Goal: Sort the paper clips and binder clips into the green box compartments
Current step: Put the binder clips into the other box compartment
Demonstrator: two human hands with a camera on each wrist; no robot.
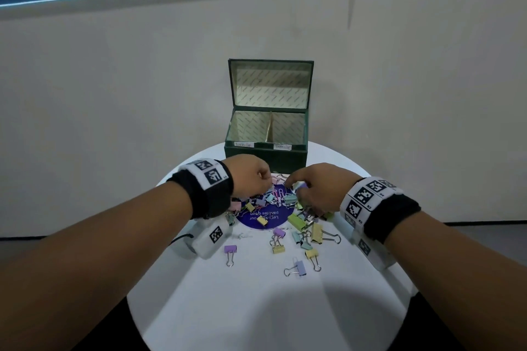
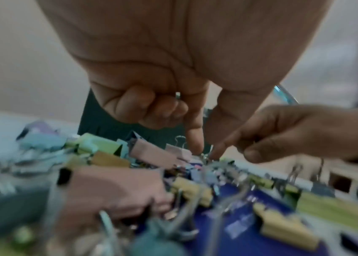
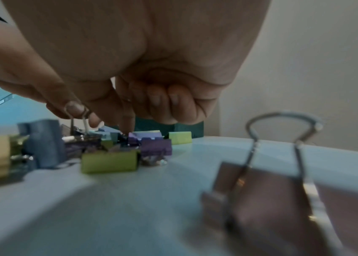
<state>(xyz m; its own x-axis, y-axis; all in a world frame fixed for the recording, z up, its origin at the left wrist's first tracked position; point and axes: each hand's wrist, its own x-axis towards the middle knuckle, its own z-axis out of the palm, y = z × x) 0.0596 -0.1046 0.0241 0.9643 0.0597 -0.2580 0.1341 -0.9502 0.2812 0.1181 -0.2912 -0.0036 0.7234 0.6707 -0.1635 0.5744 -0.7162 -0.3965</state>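
Note:
The green box (image 1: 265, 157) stands open at the back of the round table, with two labelled compartments and its lid up. In front of it lies a pile of pastel binder clips and paper clips (image 1: 275, 200). My left hand (image 1: 266, 179) reaches into the pile's far edge; its index finger and thumb (image 2: 205, 153) pinch the wire handle of a binder clip (image 3: 83, 121). A small silver piece (image 2: 178, 96) shows among its curled fingers. My right hand (image 1: 296, 188) is right beside it, fingertips (image 3: 127, 128) down on a lilac binder clip (image 3: 151, 144).
Loose binder clips lie nearer me: a lilac one (image 1: 230, 249), a yellow one (image 1: 311, 253), a bluish one (image 1: 299, 268). A purple round sticker (image 1: 266, 218) lies under the pile. A pink binder clip (image 3: 261, 194) stands under my right wrist. The white table (image 1: 256, 308) ends close behind the box.

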